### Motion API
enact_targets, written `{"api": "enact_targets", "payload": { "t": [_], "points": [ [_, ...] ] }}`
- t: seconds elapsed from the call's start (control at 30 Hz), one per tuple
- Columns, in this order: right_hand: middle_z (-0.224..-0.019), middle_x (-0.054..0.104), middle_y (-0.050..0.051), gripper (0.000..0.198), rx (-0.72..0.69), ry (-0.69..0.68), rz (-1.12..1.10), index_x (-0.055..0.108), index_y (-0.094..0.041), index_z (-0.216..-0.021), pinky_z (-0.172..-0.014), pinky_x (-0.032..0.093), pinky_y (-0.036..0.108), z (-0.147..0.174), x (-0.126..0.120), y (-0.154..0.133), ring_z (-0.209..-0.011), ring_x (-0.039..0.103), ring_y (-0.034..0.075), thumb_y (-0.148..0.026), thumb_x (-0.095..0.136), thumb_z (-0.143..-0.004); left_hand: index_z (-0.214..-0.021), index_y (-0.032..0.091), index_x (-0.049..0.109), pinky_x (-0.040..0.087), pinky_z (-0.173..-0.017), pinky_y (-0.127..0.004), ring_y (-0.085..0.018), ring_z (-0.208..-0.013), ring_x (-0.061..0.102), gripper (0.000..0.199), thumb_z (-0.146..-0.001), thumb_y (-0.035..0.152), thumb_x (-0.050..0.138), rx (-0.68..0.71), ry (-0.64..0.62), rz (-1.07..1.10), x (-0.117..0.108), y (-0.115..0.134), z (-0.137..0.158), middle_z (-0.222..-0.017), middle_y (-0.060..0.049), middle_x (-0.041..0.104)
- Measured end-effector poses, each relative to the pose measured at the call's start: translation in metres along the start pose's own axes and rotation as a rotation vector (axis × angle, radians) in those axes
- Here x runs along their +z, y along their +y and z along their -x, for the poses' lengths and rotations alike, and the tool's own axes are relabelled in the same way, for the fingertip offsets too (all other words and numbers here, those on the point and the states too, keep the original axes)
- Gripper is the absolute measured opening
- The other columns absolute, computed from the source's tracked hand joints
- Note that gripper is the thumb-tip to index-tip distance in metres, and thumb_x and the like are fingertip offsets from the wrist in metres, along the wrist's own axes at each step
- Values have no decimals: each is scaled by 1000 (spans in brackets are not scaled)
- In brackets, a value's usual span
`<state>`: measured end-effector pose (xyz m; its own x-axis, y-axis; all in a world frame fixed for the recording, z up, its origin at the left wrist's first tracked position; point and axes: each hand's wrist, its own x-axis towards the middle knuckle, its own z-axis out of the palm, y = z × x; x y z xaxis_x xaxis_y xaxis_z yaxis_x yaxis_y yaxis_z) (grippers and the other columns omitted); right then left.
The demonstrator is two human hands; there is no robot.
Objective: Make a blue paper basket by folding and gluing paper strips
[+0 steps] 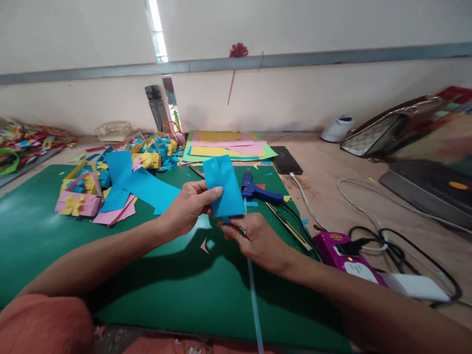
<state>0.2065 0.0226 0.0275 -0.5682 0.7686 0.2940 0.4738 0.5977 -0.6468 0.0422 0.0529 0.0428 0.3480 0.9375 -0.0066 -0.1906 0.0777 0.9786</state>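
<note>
A folded piece of blue paper (229, 189) is held up over the green mat between my two hands. My left hand (190, 204) pinches its left side, the thumb lying flat across the front. At the lower edge, my right hand (254, 236) grips it, with some fingers hidden behind the paper. Just beyond, a blue glue gun (260, 191) lies on its side, and a long clear glue stick (253, 300) runs from near it toward me. Loose blue paper strips (153, 189) lie left of my left hand.
Small paper baskets (83, 196) stand at the left on the green mat (155, 290). Stacked coloured sheets (226, 145) lie at the back near a phone (285, 160). A utility knife (289, 226), a purple power strip (346, 258) and cables are on the right.
</note>
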Motion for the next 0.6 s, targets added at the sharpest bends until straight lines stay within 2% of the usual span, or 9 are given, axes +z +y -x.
{"api": "enact_targets", "payload": {
  "t": [0.37, 0.6],
  "points": [
    [-55, 54, -3, 26, 55, 18, -84, 51, -17, -58, -51, 35, 21, -2, -1, -7, -51, 49, 9, -18, 46, -83, -74, 12, 63, 46, -52, -24, -12, -53, 57, 26, -71, 38, 68, 12, 16, 23, 2, 7, 5, -63, -2, 64],
    [-57, 58, -1, 30, 144, 4, -121, 54, -16, -55, -54, 35, 22, -3, -4, -11, -53, 50, 9, -21, 46, -84, -71, 13, 62, 46, -56, -23, -10, -56, 55, 23, -73, 35, 66, 75, 71, 28, 2, 7, 5, -62, 0, 61]
  ]
}}
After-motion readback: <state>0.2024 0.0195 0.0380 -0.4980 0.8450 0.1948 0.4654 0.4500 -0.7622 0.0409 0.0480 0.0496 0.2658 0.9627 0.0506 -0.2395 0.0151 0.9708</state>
